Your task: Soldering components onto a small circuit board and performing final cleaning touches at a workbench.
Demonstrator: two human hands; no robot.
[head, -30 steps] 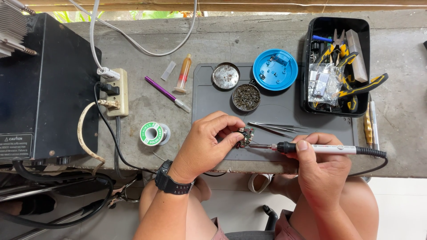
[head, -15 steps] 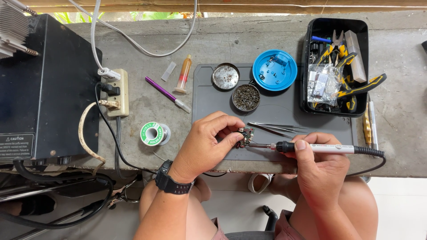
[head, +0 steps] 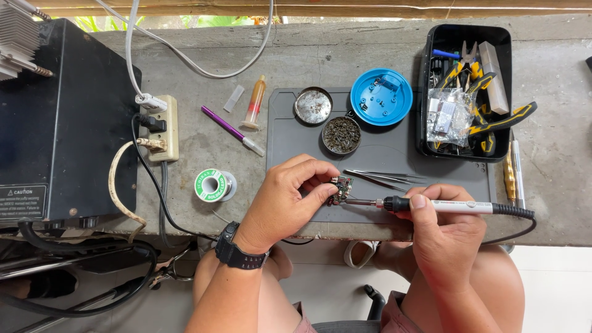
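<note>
My left hand (head: 285, 200) pinches a small dark circuit board (head: 341, 187) between thumb and fingers, just above the front edge of a grey work mat (head: 394, 157). My right hand (head: 445, 229) grips a soldering iron (head: 431, 205) like a pen, its white handle pointing right and its metal tip touching the right side of the board. A black watch sits on my left wrist. Thin steel tweezers (head: 383, 178) lie on the mat just beyond the iron.
A solder spool (head: 214, 185), purple pen (head: 230, 129), flux syringe (head: 255, 102), power strip (head: 158, 127) and black box (head: 61, 123) lie left. A tin lid (head: 312, 105), tip-cleaner tin (head: 341, 135), blue round cover (head: 381, 97) and black tool tray (head: 465, 92) lie beyond.
</note>
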